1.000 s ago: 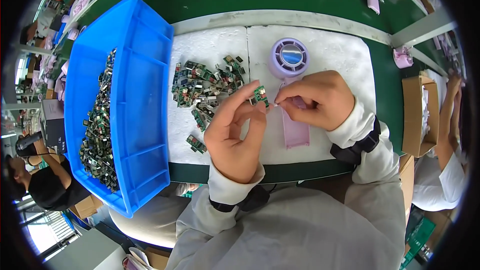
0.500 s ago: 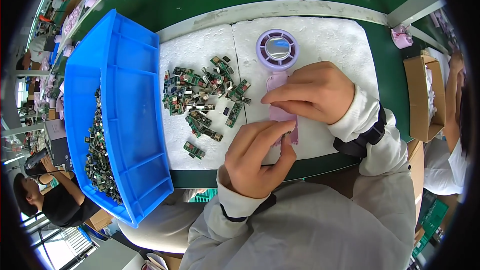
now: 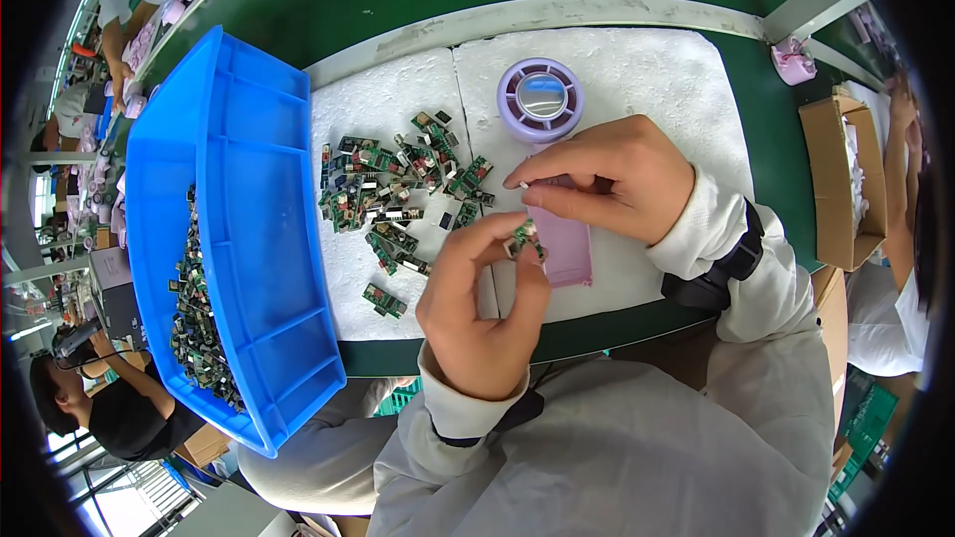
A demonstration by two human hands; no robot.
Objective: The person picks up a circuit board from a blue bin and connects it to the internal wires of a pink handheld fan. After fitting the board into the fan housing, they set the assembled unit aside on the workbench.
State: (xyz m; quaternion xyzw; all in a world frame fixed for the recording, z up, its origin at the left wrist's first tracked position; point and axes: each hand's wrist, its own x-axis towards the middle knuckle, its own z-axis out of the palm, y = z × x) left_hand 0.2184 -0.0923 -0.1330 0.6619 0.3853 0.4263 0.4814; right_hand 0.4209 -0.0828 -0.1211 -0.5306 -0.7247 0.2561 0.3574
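My left hand (image 3: 479,306) pinches a small green circuit board (image 3: 523,237) between thumb and fingers, lifted above the white foam sheet. Just above and to its right, my right hand (image 3: 627,182) is closed with thumb and forefinger round a tiny white piece (image 3: 524,185), whose kind is too small to tell. Under the right hand lies a purple handheld fan (image 3: 563,257), its round slotted head pointing away from me and its pink handle shell near me. The right fingers hide the upper part of that handle. Left of my hands, several green circuit boards (image 3: 383,179) lie in a loose heap.
A blue plastic bin (image 3: 264,209) with many more boards stands along the left side. The foam sheet (image 3: 667,80) rests on a green table, with a pale rail (image 3: 557,12) behind it. An open cardboard box (image 3: 831,179) stands right. Other people are at both sides.
My left hand has moved left and turned, bringing the circuit board into sight. My right hand has shifted slightly left, and the white piece now shows at its fingertips.
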